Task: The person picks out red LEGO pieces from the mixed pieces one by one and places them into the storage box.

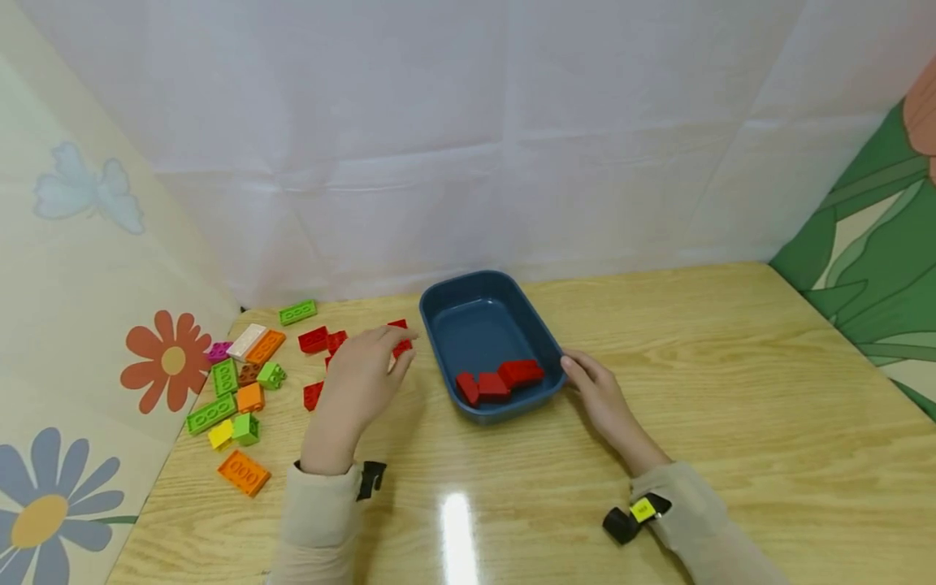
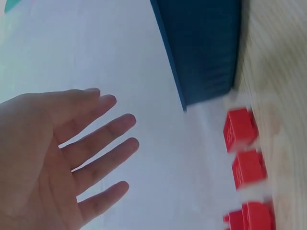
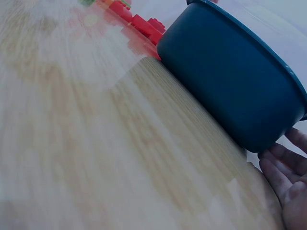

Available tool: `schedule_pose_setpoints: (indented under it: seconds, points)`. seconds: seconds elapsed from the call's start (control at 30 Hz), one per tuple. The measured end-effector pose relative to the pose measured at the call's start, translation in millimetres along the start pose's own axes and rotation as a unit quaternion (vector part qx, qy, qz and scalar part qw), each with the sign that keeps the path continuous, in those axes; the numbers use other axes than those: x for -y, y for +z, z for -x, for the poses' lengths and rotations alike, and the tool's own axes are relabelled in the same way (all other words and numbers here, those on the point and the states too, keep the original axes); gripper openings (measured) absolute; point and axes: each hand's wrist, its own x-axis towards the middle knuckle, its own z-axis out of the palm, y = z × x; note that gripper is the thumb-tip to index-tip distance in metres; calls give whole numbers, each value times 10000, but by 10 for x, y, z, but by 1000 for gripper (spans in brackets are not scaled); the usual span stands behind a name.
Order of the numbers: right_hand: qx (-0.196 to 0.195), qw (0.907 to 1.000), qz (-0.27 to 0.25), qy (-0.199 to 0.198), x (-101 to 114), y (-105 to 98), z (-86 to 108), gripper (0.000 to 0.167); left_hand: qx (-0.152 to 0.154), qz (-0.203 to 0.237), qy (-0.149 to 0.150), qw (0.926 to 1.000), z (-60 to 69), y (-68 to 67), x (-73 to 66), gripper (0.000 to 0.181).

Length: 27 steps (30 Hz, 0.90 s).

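Observation:
Over several red bricks [image 1: 313,340] my left hand [image 1: 363,375] hovers with spread fingers and nothing in its grasp. The left wrist view shows its extended fingers [image 2: 103,148], apart from the red bricks [image 2: 249,167] and the dark blue tray [image 2: 206,52]. My right hand [image 1: 603,406] touches the near right corner of the tray [image 1: 488,414]. Its fingers [image 3: 283,165] rest against the outer wall of the tray [image 3: 230,76] in the right wrist view. Several red bricks [image 1: 494,386] lie at the near end inside the tray. My left hand hides part of the red group outside.
Green [image 1: 211,413], orange [image 1: 244,473], yellow [image 1: 221,435], white [image 1: 247,341] and magenta bricks [image 1: 218,351] lie at the left of the wooden table [image 1: 702,357]. A white sheet [image 1: 395,146] hangs behind; patterned panels [image 1: 80,325] stand at both sides.

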Motion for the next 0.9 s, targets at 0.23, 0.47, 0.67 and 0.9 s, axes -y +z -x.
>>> schedule_pose_setpoints:
  seconds: [0.23,0.47,0.67,0.9]
  points:
    - [18,10000,10,-31,0,-4,-1,46,230,290,-659,9971,51,-99,221,32]
    - [38,10000,-22,-22,-8,-5,1,46,805,479,-1279,9874,116,-135,385,40]
    - [45,10000,-27,-48,-10,-6,-3,46,1065,655,-1557,9799,170,-200,523,41]
    - [29,10000,7,-47,-12,-3,-7,46,1437,792,-1942,9671,241,-236,674,41]
